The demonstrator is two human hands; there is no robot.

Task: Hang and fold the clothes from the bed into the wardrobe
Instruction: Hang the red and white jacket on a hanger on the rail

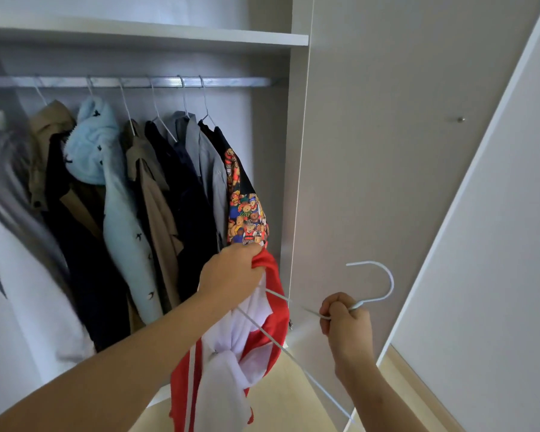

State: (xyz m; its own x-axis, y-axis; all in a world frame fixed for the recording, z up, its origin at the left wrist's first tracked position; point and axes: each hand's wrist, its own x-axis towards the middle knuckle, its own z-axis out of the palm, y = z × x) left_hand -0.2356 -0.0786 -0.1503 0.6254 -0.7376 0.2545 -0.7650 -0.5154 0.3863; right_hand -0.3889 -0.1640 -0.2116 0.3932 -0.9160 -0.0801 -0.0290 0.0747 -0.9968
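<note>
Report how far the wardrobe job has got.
Done: several garments already hang on the rail. In hand: the left hand grips a red and white garment, the right hand holds a white hanger partly inside it. Left: hook it onto the rail; the bed is out of view.

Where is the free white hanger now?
The hanger is at the lower right of the head view, before the wardrobe door: the right hand grips its neck, and its arm runs into the red and white garment in the left hand.
</note>
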